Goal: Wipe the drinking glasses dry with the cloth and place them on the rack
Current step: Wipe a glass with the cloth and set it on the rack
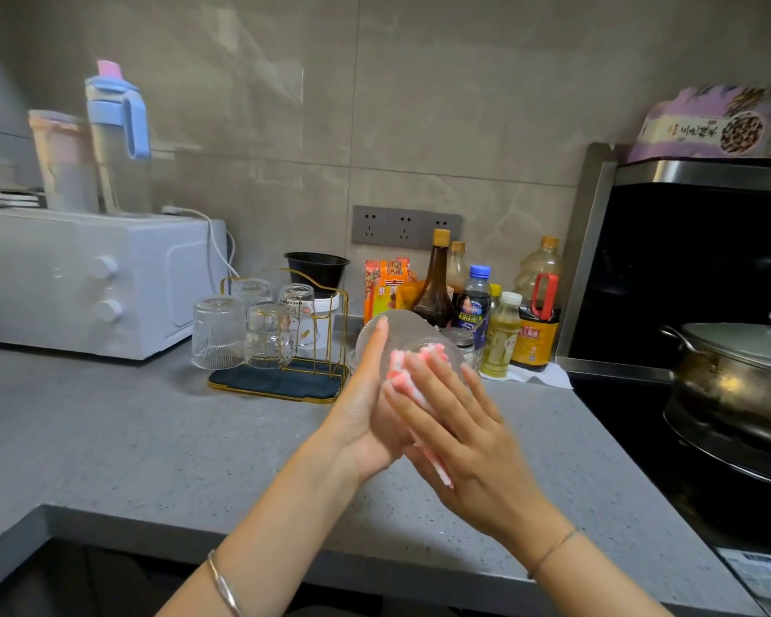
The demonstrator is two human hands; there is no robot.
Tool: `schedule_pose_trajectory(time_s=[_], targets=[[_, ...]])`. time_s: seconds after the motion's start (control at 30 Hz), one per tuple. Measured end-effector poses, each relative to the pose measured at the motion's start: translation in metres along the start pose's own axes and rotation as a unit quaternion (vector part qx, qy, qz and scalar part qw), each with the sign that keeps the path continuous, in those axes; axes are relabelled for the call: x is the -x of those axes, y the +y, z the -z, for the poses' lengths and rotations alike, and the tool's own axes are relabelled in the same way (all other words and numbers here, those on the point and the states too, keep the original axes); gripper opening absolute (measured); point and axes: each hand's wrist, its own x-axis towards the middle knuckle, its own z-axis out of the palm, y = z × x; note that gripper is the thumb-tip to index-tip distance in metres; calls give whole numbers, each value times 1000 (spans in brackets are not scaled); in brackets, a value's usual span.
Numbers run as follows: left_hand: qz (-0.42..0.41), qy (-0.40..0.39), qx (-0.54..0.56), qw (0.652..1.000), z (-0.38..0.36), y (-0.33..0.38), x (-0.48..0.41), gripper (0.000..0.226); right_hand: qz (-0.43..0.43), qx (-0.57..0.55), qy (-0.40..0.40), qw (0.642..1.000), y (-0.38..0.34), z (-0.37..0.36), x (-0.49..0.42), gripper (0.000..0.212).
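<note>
While it lies tilted, ribbed clear glass [408, 329]

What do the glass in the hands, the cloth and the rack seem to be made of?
Glass: likely real glass, clear and glossy, with fine ridges.
Cloth: soft pink-and-white fabric, since it bunches.
Rack: thin shiny gold-coloured wire, probably metal; its base looks dark and matte, perhaps padded.

Glassware, cloth and fittings: finishes
Glass [403, 334]: clear, ribbed, glossy. Cloth [412, 371]: soft, pink-and-white, matt. Rack [330, 322]: thin gold-toned metal wire, shiny; its mat [281, 380] dark, matt. Countertop [152, 438]: grey, speckled, matt. Microwave [85, 278]: white, smooth, glossy. Pot [739, 367]: polished metal.
</note>
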Motion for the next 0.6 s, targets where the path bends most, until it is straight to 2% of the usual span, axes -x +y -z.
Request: schedule_pose_trajectory(time_s=[0.17, 0.4, 0.6], targets=[[50, 3, 30, 998, -2, -1, -2, 54, 77, 19, -21, 997, 3, 4, -8, 58], [-12, -38, 35, 999, -1, 3, -3, 57, -37, 3, 6, 999, 6, 8, -13, 62], [2, -39, 35, 999, 5, 2, -3, 64, 7, 4, -12, 1000, 0, 1, -8, 68]])
